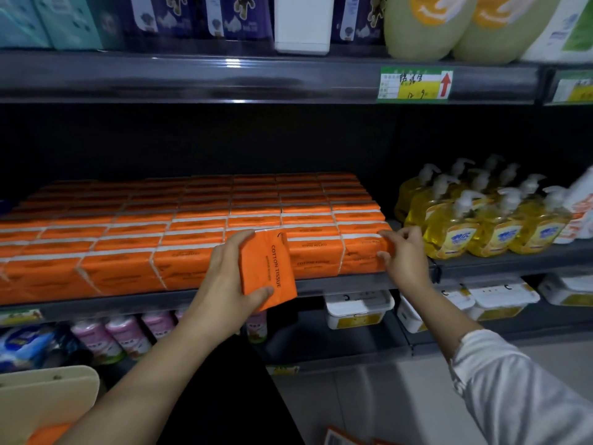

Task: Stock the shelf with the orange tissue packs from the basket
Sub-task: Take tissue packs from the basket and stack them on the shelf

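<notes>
My left hand point(229, 271) grips an orange tissue pack point(268, 268) marked COTTON TISSUE, held on end in front of the shelf edge point(337, 282). Rows of orange tissue packs point(192, 226) fill the middle shelf from the left to near its right end. My right hand point(402, 252) pinches the front right shelved pack point(364, 252) at its right end, thumb on top and fingers on its face. At the bottom left a cream basket point(48, 399) shows its rim, with an orange pack point(48, 433) lying in it.
Yellow pump soap bottles point(481, 216) stand right of the orange packs on the same shelf. Above is a shelf with tissue packs and large green jugs point(423, 24). Below are pink bottles point(109, 335) and white tubs point(359, 308). More orange packaging point(340, 436) lies at the bottom edge.
</notes>
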`<action>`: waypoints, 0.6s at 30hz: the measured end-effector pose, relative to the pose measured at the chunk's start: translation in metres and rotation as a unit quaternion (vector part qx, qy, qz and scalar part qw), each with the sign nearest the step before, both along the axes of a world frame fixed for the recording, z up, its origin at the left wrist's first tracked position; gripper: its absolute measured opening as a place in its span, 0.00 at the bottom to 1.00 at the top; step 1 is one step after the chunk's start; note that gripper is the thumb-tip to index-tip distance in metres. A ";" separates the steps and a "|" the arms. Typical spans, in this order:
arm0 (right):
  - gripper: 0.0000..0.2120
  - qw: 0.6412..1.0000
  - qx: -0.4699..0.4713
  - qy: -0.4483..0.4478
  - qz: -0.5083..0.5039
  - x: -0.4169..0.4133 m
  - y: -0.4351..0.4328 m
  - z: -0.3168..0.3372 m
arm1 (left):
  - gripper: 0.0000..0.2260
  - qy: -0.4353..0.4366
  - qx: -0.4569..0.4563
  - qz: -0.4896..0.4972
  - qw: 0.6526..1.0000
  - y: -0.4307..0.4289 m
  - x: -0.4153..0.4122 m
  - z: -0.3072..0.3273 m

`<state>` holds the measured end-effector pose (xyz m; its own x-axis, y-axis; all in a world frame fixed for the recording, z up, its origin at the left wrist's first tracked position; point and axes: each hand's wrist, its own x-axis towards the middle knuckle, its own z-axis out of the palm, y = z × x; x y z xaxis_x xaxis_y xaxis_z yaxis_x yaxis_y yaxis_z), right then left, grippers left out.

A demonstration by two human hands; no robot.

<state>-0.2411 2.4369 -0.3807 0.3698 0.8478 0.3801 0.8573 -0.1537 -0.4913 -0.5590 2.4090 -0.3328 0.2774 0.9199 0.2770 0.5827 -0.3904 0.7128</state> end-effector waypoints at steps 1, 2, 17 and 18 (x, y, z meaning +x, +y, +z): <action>0.22 1.000 -0.004 -0.013 -0.003 -0.002 -0.001 -0.001 | 0.40 -0.005 0.001 0.003 1.000 0.001 0.000 -0.001; 0.23 1.000 -0.012 -0.018 -0.005 -0.004 -0.003 -0.001 | 0.41 -0.011 0.000 0.007 1.000 0.001 -0.001 -0.002; 0.26 0.879 -0.093 0.359 0.300 -0.188 -0.019 0.077 | 0.47 -0.094 0.019 0.045 0.994 -0.009 -0.055 0.025; 0.27 0.853 -0.095 0.403 0.318 -0.204 -0.018 0.076 | 0.49 -0.078 0.028 0.041 0.996 -0.012 -0.065 0.027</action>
<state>-0.4447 2.4189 -0.3044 -0.1129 0.9922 0.0525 0.1918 0.0736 -0.9787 -0.6244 2.3972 -0.3062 0.1517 0.9193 0.3632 0.4975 -0.3885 0.7756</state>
